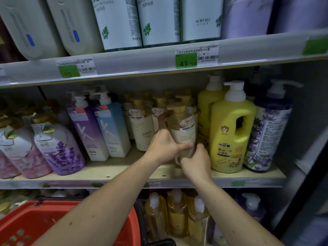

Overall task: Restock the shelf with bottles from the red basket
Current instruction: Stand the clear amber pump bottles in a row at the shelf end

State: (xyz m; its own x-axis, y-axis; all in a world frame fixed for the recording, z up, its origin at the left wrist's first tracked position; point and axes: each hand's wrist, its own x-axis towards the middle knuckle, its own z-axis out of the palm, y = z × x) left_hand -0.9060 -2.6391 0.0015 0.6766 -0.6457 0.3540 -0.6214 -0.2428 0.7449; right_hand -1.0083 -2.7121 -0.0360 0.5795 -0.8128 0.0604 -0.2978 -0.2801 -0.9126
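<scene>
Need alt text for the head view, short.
Both hands, left hand and right hand, grip a cream pump bottle on the middle shelf, beside a yellow jug. A red basket sits lower left.

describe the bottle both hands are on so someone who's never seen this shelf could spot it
On the middle shelf, just left of the yellow handled jug, stands a group of cream bottles with gold pump caps. The one meant is the front bottle of that group. Only it is held: the left hand wraps its side and the right hand holds its base.
</scene>
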